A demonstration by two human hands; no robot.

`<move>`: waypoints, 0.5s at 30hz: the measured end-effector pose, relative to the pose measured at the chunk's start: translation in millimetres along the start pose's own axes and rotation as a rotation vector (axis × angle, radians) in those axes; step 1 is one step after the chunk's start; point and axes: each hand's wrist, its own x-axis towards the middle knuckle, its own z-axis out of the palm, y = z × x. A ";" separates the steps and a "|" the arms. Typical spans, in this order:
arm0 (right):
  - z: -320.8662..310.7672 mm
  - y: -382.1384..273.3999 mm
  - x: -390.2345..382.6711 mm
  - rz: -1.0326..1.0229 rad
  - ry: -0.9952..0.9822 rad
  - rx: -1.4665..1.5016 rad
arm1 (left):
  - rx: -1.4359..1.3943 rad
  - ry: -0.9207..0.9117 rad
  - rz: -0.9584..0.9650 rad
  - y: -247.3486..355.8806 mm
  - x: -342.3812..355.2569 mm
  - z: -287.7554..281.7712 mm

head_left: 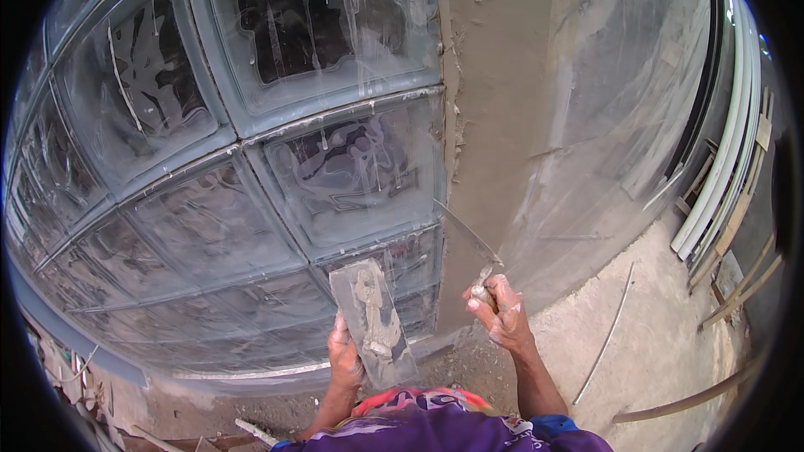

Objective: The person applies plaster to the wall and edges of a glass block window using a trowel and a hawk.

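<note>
My left hand [344, 357] grips a flat rectangular float [371, 318] from below; a smear of grey mortar lies on its face. It is held in front of the lower glass blocks. My right hand [497, 310] is closed around the handle of a pointed trowel [466, 234]. The trowel's blade slants up and left, against the strip of wet grey plaster [490, 117] that runs up beside the glass-block wall [251, 159].
The glass blocks are smeared with mortar. Right of the plaster strip is a smooth grey wall [611, 134]. White pipes and wooden strips [729, 176] lean at the far right. A thin rod [605, 339] lies on the concrete floor, with rubble at the lower left.
</note>
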 end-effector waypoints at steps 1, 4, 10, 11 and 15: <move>-18.7 -6.4 11.6 -0.046 -0.019 -0.191 | -0.001 0.003 -0.001 -2.2 -0.1 -1.3; -58.8 -24.1 42.1 -0.159 -0.149 -0.508 | -0.006 0.008 -0.003 -8.6 -0.3 -5.9; -103.5 -75.9 85.2 -0.320 -0.339 -0.807 | -0.020 0.017 0.000 -16.3 -0.3 -4.3; -107.8 -85.0 91.2 -0.310 -0.350 -0.822 | -0.016 0.012 0.002 -17.4 0.0 -4.4; -126.6 -112.6 114.7 -0.340 -0.339 -0.878 | -0.001 0.012 0.015 -21.0 1.5 -3.6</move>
